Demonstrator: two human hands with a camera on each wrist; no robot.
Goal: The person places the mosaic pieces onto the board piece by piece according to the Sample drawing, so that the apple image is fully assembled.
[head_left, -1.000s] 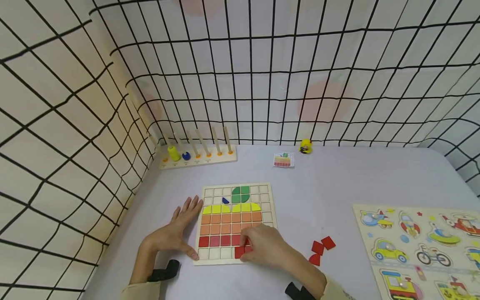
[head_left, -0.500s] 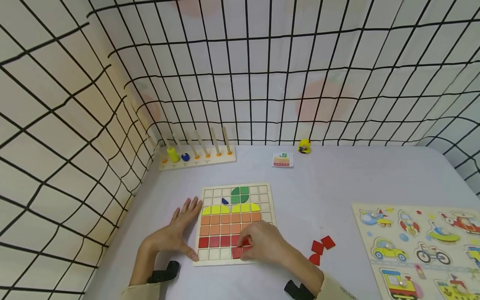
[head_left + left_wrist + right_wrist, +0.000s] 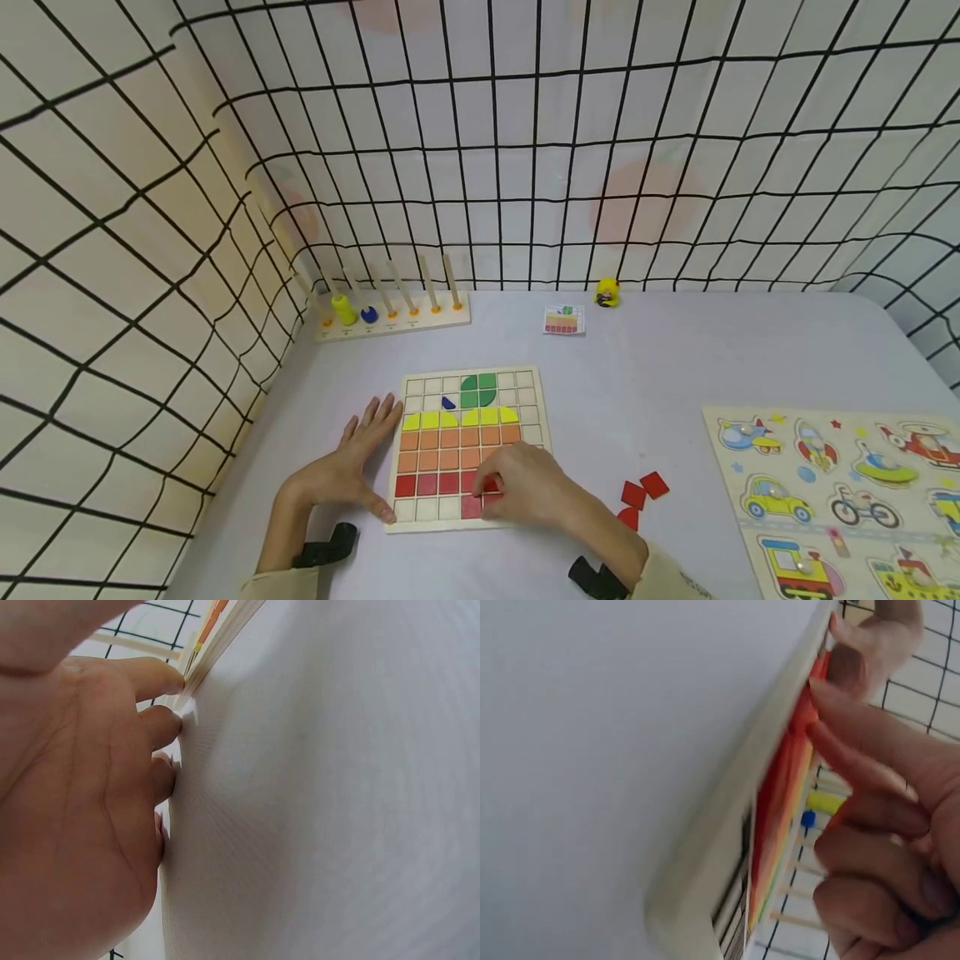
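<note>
A wooden grid board (image 3: 531,467) lies on the table, with green, yellow, orange and red tiles in its cells and a small blue piece near the top. My left hand (image 3: 352,467) is spread at the board's left side, thumb and fingertips at its edge; the left wrist view shows the straight fingers (image 3: 161,679) against the rim. Low on the board, my right hand (image 3: 528,487) pinches a red square tile (image 3: 802,709) between thumb and index finger. Just left of these fingertips, a reddish tile (image 3: 470,507) sits in the bottom row. The right hand covers the board's lower right corner.
Several loose red tiles (image 3: 633,495) lie right of the board. A puzzle board with vehicles (image 3: 817,500) is at the far right. Behind stand a peg rack (image 3: 393,321), a pattern card (image 3: 564,320) and a yellow toy figure (image 3: 607,292), before a black wire grid (image 3: 510,175).
The right hand stays at the lower rows, its fingertips shifting only slightly. The bottom-row tile beside them looks lighter than before. The left hand has kept its place.
</note>
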